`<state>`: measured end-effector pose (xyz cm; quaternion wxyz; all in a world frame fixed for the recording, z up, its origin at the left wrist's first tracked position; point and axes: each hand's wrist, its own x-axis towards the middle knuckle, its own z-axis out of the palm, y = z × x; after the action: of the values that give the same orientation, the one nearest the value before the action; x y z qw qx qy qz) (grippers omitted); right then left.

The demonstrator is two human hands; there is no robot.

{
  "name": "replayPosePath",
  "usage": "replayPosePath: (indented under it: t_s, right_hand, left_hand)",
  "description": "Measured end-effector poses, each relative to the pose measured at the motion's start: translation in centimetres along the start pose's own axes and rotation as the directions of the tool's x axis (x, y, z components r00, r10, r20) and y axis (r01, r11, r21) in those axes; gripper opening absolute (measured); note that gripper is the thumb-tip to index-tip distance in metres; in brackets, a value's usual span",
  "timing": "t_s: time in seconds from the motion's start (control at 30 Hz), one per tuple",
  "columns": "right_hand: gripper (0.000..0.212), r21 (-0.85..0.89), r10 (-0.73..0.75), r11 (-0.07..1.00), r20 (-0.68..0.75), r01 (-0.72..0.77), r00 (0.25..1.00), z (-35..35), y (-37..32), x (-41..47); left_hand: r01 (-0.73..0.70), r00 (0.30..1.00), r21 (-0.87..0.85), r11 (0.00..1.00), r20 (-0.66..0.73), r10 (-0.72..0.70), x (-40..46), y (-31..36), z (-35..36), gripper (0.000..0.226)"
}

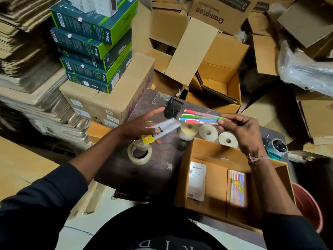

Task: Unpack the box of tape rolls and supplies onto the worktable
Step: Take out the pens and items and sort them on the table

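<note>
My right hand [239, 129] pinches a bunch of coloured pens [201, 117] and holds them level above the dark worktable [147, 170]. My left hand [138, 127] holds an emptied clear pen packet [162, 131] with a yellow label, its index finger stretched out. Below it two clear tape rolls [139, 152] lie stacked on the table. Three white rolls [208, 132] stand in a row behind the open cardboard box [187, 170]. Inside the box lie another pen packet [237, 188] and a stack of printed labels [196, 179].
A black mesh pen holder [173, 109] stands at the table's far edge. A tape dispenser [276, 147] sits at the right end. Green boxes [93, 44] are stacked on a carton to the left, open cartons [216, 83] crowd behind, and a red bucket [310, 204] stands lower right.
</note>
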<state>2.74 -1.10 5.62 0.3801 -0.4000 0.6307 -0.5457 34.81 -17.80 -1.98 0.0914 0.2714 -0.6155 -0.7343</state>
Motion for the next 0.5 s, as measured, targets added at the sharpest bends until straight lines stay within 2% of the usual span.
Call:
replayPosePath:
  t_s: [0.07, 0.17, 0.2, 0.27, 0.33, 0.37, 0.43, 0.5]
  right_hand:
    - [0.032, 0.047, 0.002, 0.999, -0.030, 0.000, 1.000, 0.2, 0.4, 0.1]
    - [0.033, 0.100, 0.024, 0.995, 0.011, -0.025, 1.000, 1.6, 1.1, 0.3]
    - [0.033, 0.104, 0.029, 0.994, 0.029, -0.032, 0.999, 2.3, 1.4, 0.3]
    - [0.034, 0.112, 0.040, 0.993, 0.044, -0.044, 0.998, 3.7, 1.7, 0.4]
    - [0.034, 0.128, 0.046, 0.990, 0.046, -0.051, 0.998, 4.8, 2.0, 0.5]
    - [0.033, 0.138, 0.048, 0.989, 0.049, -0.054, 0.998, 5.2, 2.1, 0.6]
    - [0.033, 0.150, 0.049, 0.987, 0.058, -0.057, 0.997, 5.8, 2.3, 0.8]
    - [0.032, 0.154, 0.048, 0.986, 0.068, -0.058, 0.997, 6.5, 2.4, 1.0]
  left_hand:
    - [-0.038, 0.990, -0.051, 0.998, -0.135, 0.031, 0.4, -0.4, 0.2, 0.071]
    - [0.014, 0.926, 0.087, 0.996, -0.377, 0.021, 1.5, 0.3, 1.7, 0.038]
    - [0.037, 0.904, 0.086, 0.996, -0.427, 0.003, 2.0, 0.5, 2.3, 0.029]
    - [0.069, 0.873, -0.086, 0.994, -0.477, -0.102, 2.9, 1.3, 3.4, 0.020]
    - [0.105, 0.865, -0.245, 0.964, -0.455, -0.210, 3.4, 2.0, 3.9, 0.041]
    - [0.125, 0.869, -0.248, 0.961, -0.441, -0.227, 3.6, 2.2, 3.9, 0.054]
    - [0.124, 0.846, -0.163, 0.979, -0.499, -0.190, 4.1, 2.3, 4.2, 0.070]
    - [0.092, 0.783, -0.030, 0.995, -0.615, -0.091, 4.8, 2.1, 4.6, 0.074]
